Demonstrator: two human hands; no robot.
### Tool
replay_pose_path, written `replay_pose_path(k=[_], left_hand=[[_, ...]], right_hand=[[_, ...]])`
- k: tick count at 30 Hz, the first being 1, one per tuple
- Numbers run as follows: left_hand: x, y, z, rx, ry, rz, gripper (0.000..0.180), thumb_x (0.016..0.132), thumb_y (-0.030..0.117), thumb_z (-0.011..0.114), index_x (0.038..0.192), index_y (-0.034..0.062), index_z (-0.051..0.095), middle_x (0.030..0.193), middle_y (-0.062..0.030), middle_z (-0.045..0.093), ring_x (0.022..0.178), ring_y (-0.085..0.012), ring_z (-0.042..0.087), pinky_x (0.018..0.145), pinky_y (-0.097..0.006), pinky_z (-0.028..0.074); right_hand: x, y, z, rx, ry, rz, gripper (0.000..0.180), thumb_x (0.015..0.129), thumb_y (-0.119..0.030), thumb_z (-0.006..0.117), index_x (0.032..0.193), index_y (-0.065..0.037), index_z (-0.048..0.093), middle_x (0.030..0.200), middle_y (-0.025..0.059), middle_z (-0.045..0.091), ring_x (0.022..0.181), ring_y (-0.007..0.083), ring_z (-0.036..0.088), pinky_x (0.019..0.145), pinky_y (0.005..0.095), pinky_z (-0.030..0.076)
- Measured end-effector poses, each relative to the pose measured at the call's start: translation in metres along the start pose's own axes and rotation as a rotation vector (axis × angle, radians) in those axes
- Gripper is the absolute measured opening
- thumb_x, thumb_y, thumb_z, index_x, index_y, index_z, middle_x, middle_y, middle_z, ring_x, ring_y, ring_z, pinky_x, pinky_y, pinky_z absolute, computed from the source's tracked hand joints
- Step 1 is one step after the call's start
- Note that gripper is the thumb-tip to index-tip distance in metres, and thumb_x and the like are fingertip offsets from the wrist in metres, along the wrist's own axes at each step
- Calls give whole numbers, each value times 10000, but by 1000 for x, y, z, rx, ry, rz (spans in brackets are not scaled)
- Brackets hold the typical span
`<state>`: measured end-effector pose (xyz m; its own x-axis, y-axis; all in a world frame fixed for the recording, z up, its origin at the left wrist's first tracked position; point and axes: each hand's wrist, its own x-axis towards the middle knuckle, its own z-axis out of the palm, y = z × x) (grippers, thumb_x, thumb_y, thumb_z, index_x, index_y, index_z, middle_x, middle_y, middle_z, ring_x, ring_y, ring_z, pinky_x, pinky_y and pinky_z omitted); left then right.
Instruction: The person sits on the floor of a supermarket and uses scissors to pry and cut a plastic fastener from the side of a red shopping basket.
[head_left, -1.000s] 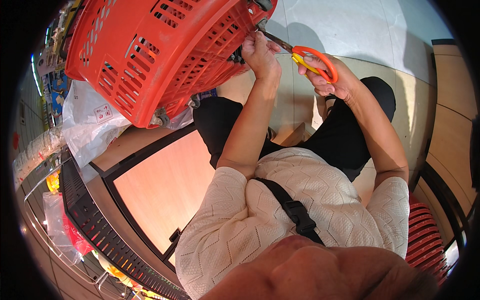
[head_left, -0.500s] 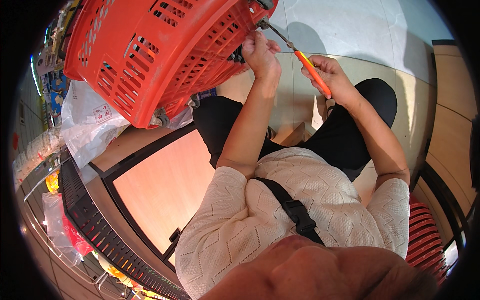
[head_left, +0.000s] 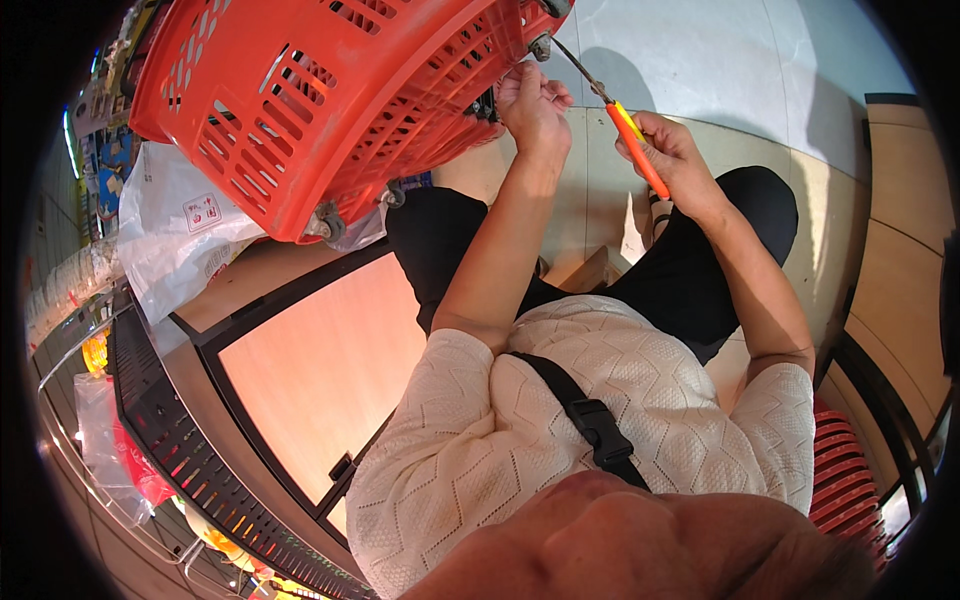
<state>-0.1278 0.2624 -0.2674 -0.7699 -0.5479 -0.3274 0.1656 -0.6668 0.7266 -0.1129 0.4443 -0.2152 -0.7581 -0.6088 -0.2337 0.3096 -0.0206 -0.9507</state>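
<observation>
A red plastic shopping basket (head_left: 330, 120) with slotted sides lies tipped at the upper left, small caster wheels showing along its base. My right hand (head_left: 675, 165) is closed round the orange and yellow handles of long-nose pliers (head_left: 632, 145). Their thin dark jaws reach up and left, the tip close beside a caster (head_left: 541, 47) at the basket's far corner; contact cannot be made out. Just below that caster, my left hand (head_left: 535, 110) has its fingers curled and drawn together near the basket's base. Whatever those fingers may hold is hidden.
A white plastic bag (head_left: 185, 235) lies beneath the basket's left side. Left of my legs stands a wood-panelled cabinet (head_left: 310, 370) with a black frame, beside a black perforated rack (head_left: 190, 450). A red slatted stool (head_left: 848, 480) is at the right, near wooden panels (head_left: 900, 200).
The basket has turned slightly, its far corner shifting right and its near corner rising. My left hand and the pliers have moved a little right, and the plier tip now sits at the caster's right side.
</observation>
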Motion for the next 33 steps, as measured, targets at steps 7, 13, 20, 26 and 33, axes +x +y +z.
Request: replay_pose_path(k=[7, 13, 20, 26, 33], left_hand=[[-1, 7, 4, -27, -30, -189, 168, 939, 250, 549, 976, 87, 569, 815, -11, 506, 683, -179, 515, 587, -324, 436], [10, 5, -5, -118, -111, -340, 250, 946, 300, 544, 1026, 73, 610, 821, -3, 508, 713, -161, 488, 610, -299, 421], [13, 14, -1, -221, -160, -434, 208, 925, 295, 587, 883, 92, 578, 768, 13, 519, 682, -140, 491, 589, -249, 411], [17, 16, -2, -266, -165, -450, 135, 919, 220, 597, 904, 91, 556, 800, -13, 553, 711, -141, 528, 584, -258, 447], [17, 18, 0, -295, -135, -459, 78, 910, 179, 605, 949, 125, 564, 820, -1, 563, 757, -130, 559, 565, -258, 447]], right_hand=[[-3, -1, -4, 40, -38, 183, 166, 909, -213, 603, 900, -51, 568, 665, -67, 465, 483, 5, 350, 411, 167, 266], [-2, -12, -2, 176, -86, 236, 260, 873, -300, 647, 831, -63, 550, 525, -62, 385, 380, 17, 302, 335, 186, 222], [-1, -8, -5, 69, -30, 202, 270, 875, -309, 642, 836, -57, 552, 546, -66, 393, 381, 30, 307, 332, 192, 224], [-3, -9, -7, -44, -2, 247, 249, 882, -273, 640, 909, -36, 567, 667, -53, 448, 488, 28, 380, 421, 185, 297], [-2, -7, -5, -165, 23, 221, 231, 874, -243, 654, 932, -30, 584, 782, -57, 499, 689, 29, 418, 597, 194, 340]])
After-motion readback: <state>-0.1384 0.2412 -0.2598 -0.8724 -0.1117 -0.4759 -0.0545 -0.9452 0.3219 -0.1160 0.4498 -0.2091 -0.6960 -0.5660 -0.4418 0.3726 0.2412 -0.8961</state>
